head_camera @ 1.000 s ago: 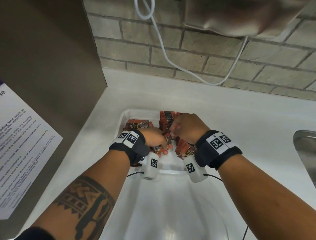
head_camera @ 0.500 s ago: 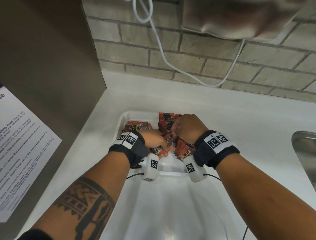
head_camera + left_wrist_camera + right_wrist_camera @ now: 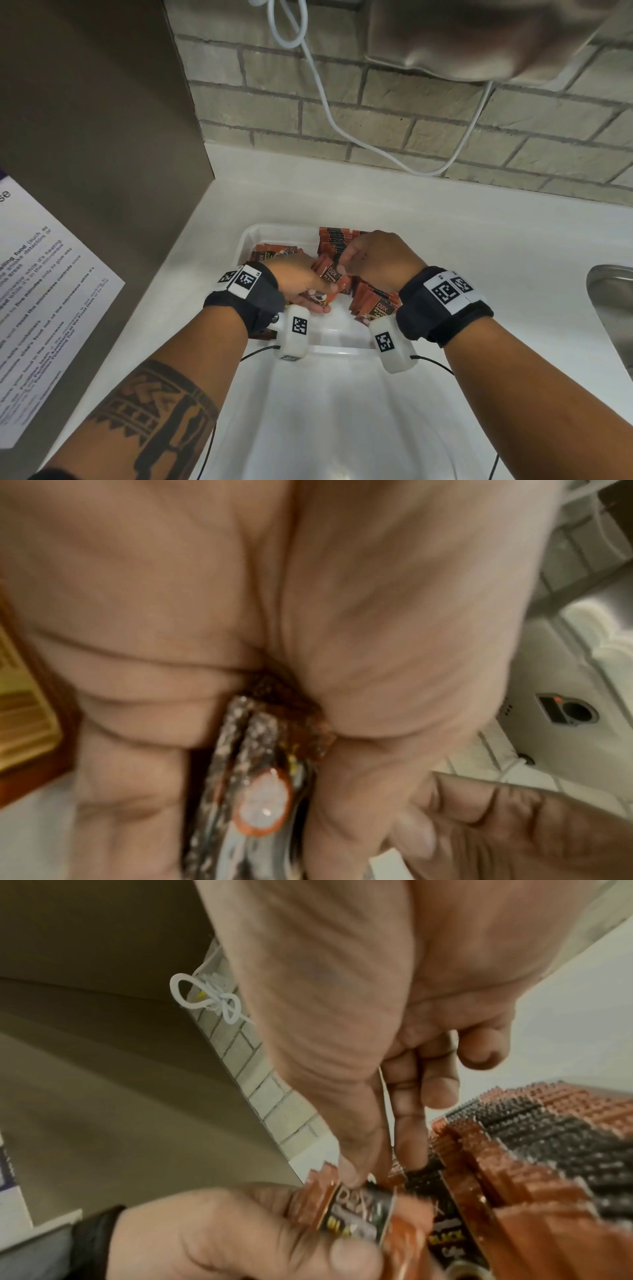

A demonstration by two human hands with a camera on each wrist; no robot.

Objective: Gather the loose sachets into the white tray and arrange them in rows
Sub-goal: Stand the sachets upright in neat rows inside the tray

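Both hands are right over the white tray (image 3: 251, 236), which sits on the white counter (image 3: 445, 233) below the brick wall (image 3: 428, 113). The left hand (image 3: 298, 277) is curled around a small bunch of orange-and-black sachets (image 3: 320, 297), gripping them at the tray's near-middle. In the left wrist view the packets are wedged between palm and fingers, but it's pretty blurry. The right hand (image 3: 378, 260) pinches the top edge of one sachet (image 3: 333, 274) with thumb and forefinger (image 3: 409, 1129), just touching the left hand's bunch. At the tray's far right corner there's a neat upright row of sachets (image 3: 334, 236). A few more lie flat at the far left (image 3: 274, 251), and another leaning batch (image 3: 375, 301) sits near the tray's right side. A white cable (image 3: 329, 113) hangs down the wall behind the tray.
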